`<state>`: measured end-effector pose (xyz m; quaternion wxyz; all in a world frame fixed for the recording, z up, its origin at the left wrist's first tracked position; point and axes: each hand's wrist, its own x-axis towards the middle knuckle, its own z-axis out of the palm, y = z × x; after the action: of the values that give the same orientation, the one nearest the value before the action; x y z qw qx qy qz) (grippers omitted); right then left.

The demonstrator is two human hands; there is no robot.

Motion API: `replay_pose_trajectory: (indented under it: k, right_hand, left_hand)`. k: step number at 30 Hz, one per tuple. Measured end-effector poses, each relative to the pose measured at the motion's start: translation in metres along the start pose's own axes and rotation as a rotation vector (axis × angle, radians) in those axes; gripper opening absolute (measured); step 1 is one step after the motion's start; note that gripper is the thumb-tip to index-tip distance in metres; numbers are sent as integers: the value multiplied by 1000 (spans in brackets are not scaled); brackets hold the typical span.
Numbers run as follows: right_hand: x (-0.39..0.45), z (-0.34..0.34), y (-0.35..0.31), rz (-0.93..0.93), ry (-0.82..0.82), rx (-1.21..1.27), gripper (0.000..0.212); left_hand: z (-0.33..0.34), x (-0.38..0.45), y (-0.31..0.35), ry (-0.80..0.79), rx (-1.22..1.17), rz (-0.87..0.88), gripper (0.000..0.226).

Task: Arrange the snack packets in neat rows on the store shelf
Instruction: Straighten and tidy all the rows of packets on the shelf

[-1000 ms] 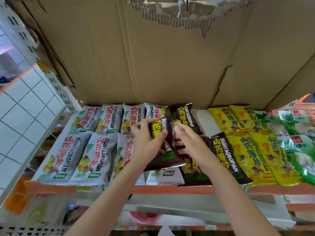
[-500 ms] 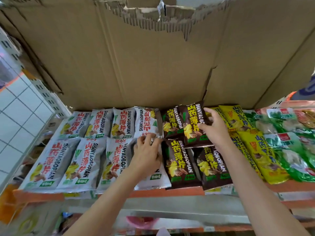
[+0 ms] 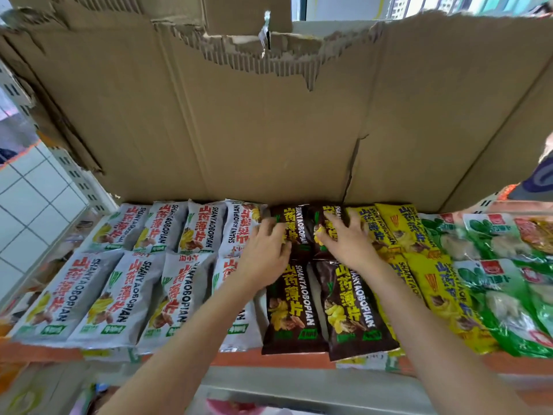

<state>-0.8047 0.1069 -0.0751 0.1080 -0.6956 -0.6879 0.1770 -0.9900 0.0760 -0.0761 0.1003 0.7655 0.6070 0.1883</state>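
Shifted since 0.5 s ago: left hand (image 3: 263,253) off the white packets (image 3: 167,265), now at 12 o'clock on the rear-left brown packet (image 3: 294,227); right hand (image 3: 347,241) flat on the rear-right brown packet (image 3: 327,226), no longer gripping it. Fingers of both spread, pressing, clamped on nothing. 2 front brown packets (image 3: 323,307) at 6 o'clock, flush at shelf edge (image 3: 269,359). Brown block of 4 likely squared.

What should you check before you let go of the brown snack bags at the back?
1. Left hand on the left back brown packet: ok.
2. Right hand on the right back brown packet: ok.
3. Back brown packets flat: cannot tell, the hands cover them.
4. Front brown packets side by side: ok.
5. White packets in two rows: ok.
6. Yellow packets straight: not ok, slanted.
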Motion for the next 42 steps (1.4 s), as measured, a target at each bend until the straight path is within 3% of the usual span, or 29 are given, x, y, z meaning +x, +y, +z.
replay_pose_trajectory:
  k: [4,9,14,21,26,30,33,38,42]
  right_hand:
    - [-2,9,-4,-75,-177,-124,54]
    - [7,17,-3,-70,-182,-218,58]
    - [13,7,-4,-57,-286,-216,59]
    - [-7,19,0,-100,-254,-270,59]
    - [-12,-4,7,-184,-271,-144,57]
    - [-66,-9,21,-239,-84,-57,51]
    - [-99,-2,28,-191,-78,-128,56]
    - [-113,26,18,-136,-45,-80,58]
    - [-111,41,15,-95,48,-102,59]
  left_hand:
    - [22,40,5,-162,37,-83,53]
    - [34,55,2,-348,267,-30,63]
    - [27,53,-4,-434,401,-11,78]
    - [28,48,-10,-421,486,-7,84]
    - [20,49,-6,-433,422,-19,79]
    - [2,-3,18,-194,137,-16,64]
    - [2,-60,31,-132,115,54,60]
    - [24,-89,26,-228,227,94,77]
    - [21,-82,20,-269,224,231,95]
